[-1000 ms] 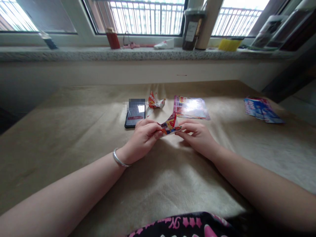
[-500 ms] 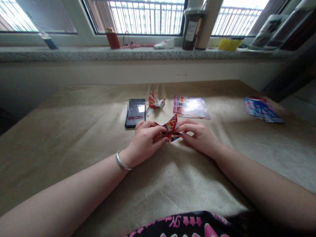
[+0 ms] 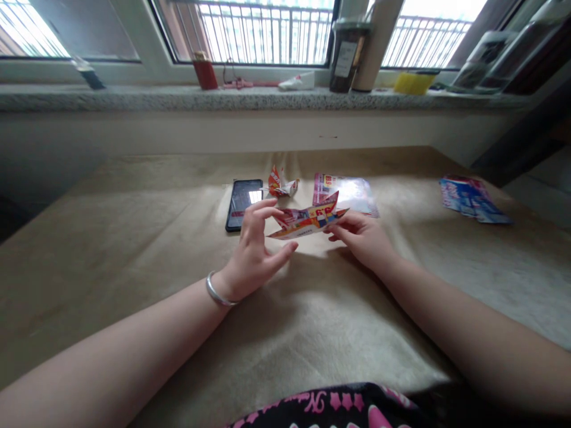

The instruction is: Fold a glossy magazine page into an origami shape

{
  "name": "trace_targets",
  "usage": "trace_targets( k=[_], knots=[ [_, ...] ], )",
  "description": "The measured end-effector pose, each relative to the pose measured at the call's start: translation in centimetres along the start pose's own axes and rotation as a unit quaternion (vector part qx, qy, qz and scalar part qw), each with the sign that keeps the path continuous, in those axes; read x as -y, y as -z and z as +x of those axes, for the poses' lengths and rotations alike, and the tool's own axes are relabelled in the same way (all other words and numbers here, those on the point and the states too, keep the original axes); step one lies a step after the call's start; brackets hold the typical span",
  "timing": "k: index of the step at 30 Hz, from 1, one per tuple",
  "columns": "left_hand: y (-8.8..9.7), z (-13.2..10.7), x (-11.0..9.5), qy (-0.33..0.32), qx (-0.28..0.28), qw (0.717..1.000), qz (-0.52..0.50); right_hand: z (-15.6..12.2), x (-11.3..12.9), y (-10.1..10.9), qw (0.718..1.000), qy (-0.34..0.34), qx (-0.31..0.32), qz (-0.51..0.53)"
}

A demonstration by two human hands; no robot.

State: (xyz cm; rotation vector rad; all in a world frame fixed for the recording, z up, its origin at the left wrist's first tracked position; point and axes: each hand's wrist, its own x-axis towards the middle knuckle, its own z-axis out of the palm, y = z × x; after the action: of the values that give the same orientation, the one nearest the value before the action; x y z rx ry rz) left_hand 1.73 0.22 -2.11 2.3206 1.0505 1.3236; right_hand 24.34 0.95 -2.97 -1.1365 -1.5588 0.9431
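Bright backlight from the windows point(image 3: 250, 30); edges bend, blur.

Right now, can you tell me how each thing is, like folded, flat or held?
folded paper: partly folded, held up between the hands.
right hand: pinching the folded paper's right end.
left hand: open, fingertips at its left part.
phone: lying flat, screen up.
paper figure: folded, resting on the table.
glossy sheet: unfolded, lying flat.
blue sheets: lying flat, far right.

Phone point(image 3: 243, 204): on the desk point(image 3: 134, 238), left of the small folded piece point(image 3: 280, 183).
Flat sheet point(image 3: 352, 193): right of that piece (both behind the held paper point(image 3: 307, 220)).
Paper stack point(image 3: 470, 199): far right, well apart.
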Motion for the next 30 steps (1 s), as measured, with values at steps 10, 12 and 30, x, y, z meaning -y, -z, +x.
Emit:
trace_targets(
  k=[10,12,30],
  knots=[
    [-0.8,-0.1,1.5,0.098,0.04,0.977,-0.185,0.3,-0.4,0.1,0.99,-0.094,-0.003,0.107],
    [-0.6,0.0,1.0,0.092,0.094,0.958,-0.256,0.3,-0.4,0.1,0.987,-0.109,0.012,0.119],
    [-0.2,0.1,0.2,-0.057,0.21,0.976,-0.012,-0.3,0.7,-0.6,0.977,-0.115,0.108,0.146]
  ],
)
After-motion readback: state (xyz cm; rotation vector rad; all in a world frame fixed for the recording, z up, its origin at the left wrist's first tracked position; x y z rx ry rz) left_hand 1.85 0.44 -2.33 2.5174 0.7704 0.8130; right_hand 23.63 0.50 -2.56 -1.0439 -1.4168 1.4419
